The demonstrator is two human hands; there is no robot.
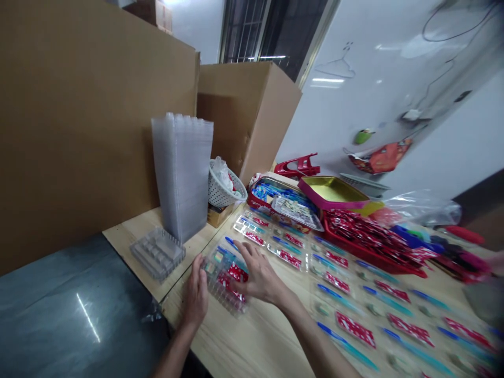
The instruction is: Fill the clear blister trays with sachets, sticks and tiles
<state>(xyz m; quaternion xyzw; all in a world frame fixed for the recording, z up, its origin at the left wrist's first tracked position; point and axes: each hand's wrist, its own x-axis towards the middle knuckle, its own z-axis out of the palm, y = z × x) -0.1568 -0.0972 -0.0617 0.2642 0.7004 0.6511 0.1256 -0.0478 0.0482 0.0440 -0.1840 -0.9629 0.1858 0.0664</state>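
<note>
Both hands are closing on the clear blister tray, its long axis running ten to four o'clock. The left hand is bracing its nine o'clock edge with fingers together, while the right hand is pressing flat and spread on top.

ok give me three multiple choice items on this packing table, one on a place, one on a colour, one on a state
1. Where is the white basket?
A. beside the tall stack of clear trays
B. on the floor
C. in the left hand

2. What colour is the open tin's rim?
A. black
B. pink
C. white

3. What are the left hand and right hand doing?
A. hanging off the table
B. holding scissors
C. resting on a filled clear pack

Answers: 1 A, it stands right of the stack. 2 B, pink rim, yellow inside. 3 C, both hands lie on it.
</note>
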